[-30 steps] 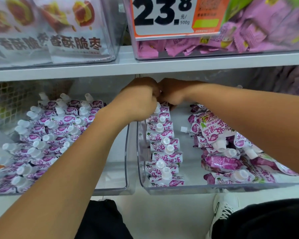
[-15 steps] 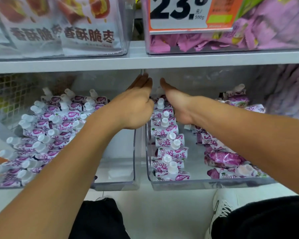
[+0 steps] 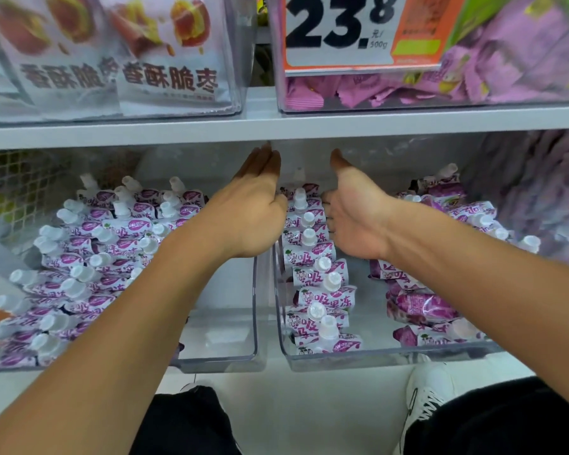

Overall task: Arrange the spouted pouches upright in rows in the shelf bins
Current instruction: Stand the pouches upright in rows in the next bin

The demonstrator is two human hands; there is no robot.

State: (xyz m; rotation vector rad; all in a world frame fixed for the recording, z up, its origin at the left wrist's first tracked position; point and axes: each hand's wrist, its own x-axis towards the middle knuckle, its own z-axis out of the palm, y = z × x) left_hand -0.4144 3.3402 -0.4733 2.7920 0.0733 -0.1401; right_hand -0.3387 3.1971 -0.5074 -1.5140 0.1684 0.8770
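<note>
Fingers flat, my left hand and right hand flank the pouch row, grasping nothing.

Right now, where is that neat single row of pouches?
The row of pouches stands along the left wall of the right bin, running front to back between the left hand and right hand.

Even, bright store light left few shadows, the clear bins glinted softly, and wide-angle edges bowed and blurred
</note>
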